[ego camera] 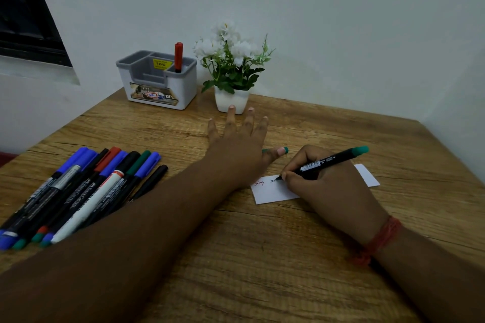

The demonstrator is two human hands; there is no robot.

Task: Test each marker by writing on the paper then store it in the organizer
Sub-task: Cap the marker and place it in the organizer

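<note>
Writing: right hand (325,186) grips black green-capped marker (331,161), tip on small white paper (273,191) | left hand (236,147) flat, fingers spread, beside paper | grey-white plastic organizer (157,81) far left, nearer left hand

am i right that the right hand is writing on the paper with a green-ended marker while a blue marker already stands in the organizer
Not quite. The head view shows the marker standing in the organizer is red, not blue. The rest holds: the right hand grips a green-ended marker with its tip on the paper.
</note>
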